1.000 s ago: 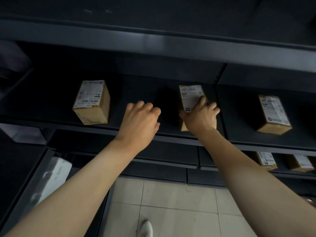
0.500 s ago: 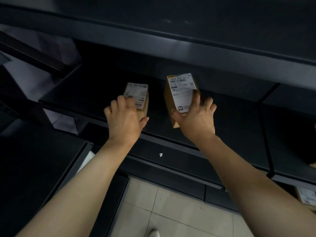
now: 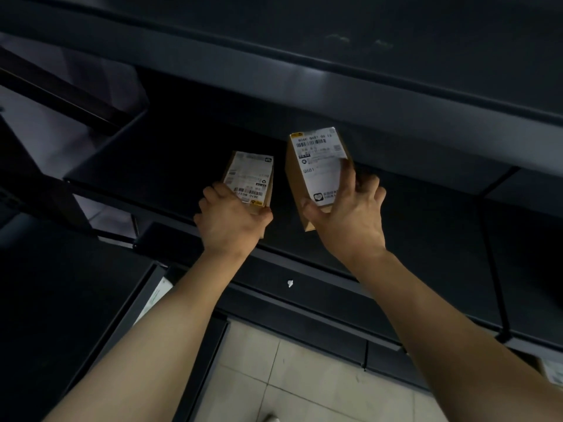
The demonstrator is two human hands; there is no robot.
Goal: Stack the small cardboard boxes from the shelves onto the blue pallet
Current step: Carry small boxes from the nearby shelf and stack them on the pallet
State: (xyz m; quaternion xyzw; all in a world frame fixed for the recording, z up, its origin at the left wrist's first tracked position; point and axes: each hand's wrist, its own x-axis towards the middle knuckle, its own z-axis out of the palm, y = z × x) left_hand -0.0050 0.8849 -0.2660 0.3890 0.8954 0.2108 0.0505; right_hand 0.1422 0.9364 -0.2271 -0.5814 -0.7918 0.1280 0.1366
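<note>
rt box [image 3: 316, 169] tilted, long axis away

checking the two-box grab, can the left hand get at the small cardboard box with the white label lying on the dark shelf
Probably yes: the left hand already rests on the near end of the small cardboard box on the dark shelf, with nothing between them. The right hand holds its own box clear.
</note>
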